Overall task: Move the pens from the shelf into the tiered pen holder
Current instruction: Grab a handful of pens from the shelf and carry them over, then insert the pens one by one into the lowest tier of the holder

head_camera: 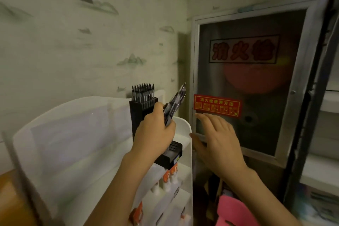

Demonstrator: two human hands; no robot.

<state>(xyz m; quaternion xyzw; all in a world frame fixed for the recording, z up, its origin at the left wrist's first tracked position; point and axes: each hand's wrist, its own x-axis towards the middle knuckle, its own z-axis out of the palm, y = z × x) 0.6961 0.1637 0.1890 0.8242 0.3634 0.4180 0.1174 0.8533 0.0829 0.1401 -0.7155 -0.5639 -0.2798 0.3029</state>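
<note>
Left hand (156, 132), at the centre of the frame, is curled tight around a bundle of pens (174, 102), which fan up and to the right out of the fist with their tips pointing toward the upper right. Holding many at once looks like a way to keep a supply close to the holder, so single pens can be drawn off and slotted.

Just behind and to the left of that fist stands the black tiered pen holder (136, 113); its top tier is already packed with upright pens (143, 91), while the lower tier (172, 149), below the wrist, shows open holes, so I judge the filling is partly done. The holder sits on the upper level of a white shelf (183, 124), whose lower levels toward the bottom centre carry white bottles with orange caps (167, 180).

To the right of centre, the right hand (218, 139) hangs with its fingers straight and spread, holding nothing, probably poised to pick a pen from the bundle. Behind it, a metal-framed cabinet door (256, 82) with red lettering fills the right of the frame, and something pink (233, 211) lies at the bottom.
</note>
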